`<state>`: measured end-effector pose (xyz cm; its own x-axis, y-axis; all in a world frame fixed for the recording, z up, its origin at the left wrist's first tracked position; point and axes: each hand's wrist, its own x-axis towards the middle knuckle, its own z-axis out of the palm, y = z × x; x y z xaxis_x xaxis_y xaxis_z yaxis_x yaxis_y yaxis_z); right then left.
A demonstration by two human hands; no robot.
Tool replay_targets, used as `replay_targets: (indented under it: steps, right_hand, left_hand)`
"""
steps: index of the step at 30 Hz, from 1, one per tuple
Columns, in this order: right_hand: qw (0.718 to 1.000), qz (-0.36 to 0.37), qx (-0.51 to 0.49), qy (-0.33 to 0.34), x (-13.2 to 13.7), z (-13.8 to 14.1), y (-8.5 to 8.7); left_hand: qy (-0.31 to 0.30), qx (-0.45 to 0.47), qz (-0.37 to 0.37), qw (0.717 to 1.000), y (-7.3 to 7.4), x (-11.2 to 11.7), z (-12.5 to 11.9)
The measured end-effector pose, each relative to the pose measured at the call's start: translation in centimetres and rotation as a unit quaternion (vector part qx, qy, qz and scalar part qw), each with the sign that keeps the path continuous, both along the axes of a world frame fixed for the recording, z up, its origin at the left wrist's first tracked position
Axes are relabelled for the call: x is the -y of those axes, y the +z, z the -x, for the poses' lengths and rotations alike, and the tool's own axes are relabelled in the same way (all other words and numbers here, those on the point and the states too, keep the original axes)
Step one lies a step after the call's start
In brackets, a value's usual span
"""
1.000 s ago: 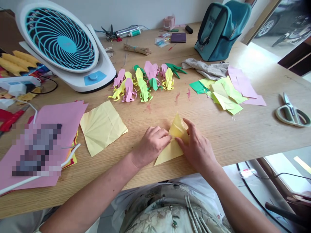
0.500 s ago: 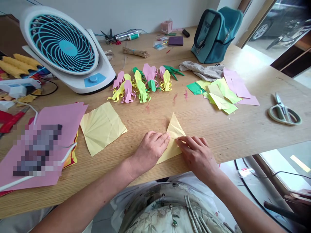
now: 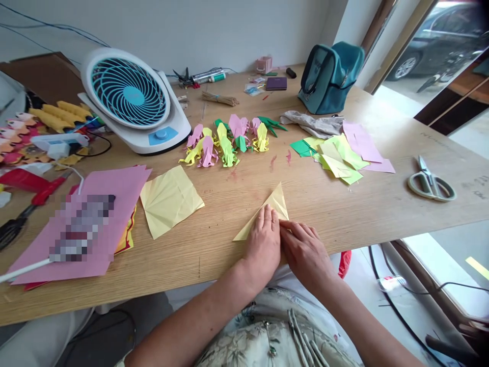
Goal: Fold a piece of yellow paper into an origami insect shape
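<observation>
A yellow sheet of paper, folded to a triangle, lies near the table's front edge with its tip pointing away from me. My left hand rests flat across its middle, fingers stretched out side by side. Just to the right, my right hand has its fingers pressed together at the paper's right edge, thumb hidden. The bottom edge of the paper is mostly covered by both hands. A second yellow sheet, unfolded and full of creases, lies to the left of my hands.
Folded paper figures in several colours stand further back. Paper scraps, scissors and a teal bag are on the right. A fan and pink sheets occupy the left.
The paper has gone from a wide shape with a raised point to a triangle. My left hand has moved right, now flat on it beside my right hand. The view has shifted.
</observation>
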<state>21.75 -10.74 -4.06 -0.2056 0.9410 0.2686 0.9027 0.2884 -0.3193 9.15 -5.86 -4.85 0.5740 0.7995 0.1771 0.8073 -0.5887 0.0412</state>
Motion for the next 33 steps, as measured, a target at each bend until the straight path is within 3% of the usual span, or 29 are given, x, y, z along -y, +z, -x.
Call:
replay_targets:
  steps: [4,7,9,12,17,20,25,29,33]
  right_hand:
    - [0.997,0.0,-0.061,0.041,0.8,-0.8,0.8]
    - [0.996,-0.02,-0.081,0.035,0.6,-0.8,1.4]
    - [0.996,-0.036,-0.064,0.046,0.0,-0.3,1.5]
    - [0.996,-0.022,-0.015,0.082,-1.1,0.8,0.9]
    - [0.998,0.029,0.062,-0.003,-1.6,1.2,-0.7]
    - [0.994,0.037,0.085,-0.061,-1.3,0.5,-0.9]
    - [0.987,0.023,0.102,-0.12,-1.5,-1.0,-0.6]
    - [0.992,0.006,0.085,-0.095,-2.1,-0.7,0.1]
    - [0.996,0.025,0.084,0.027,-2.6,0.6,0.5]
  left_hand:
    - [-0.075,0.046,0.049,0.995,-0.4,-0.6,2.8]
    - [-0.194,0.055,0.086,0.976,0.8,-2.5,5.4]
    - [-0.241,0.063,0.104,0.963,1.8,-3.6,6.7]
    - [-0.226,0.07,0.116,0.965,2.6,-4.1,7.2]
    - [-0.149,0.072,0.048,0.985,1.7,-2.7,5.2]
    - [-0.095,0.088,0.043,0.991,0.8,-2.0,4.2]
    - [-0.088,0.066,0.056,0.992,-0.2,-1.5,4.3]
    - [-0.082,0.041,0.074,0.993,0.0,-1.3,4.8]
    - [-0.077,0.026,0.093,0.992,0.5,-1.3,4.8]
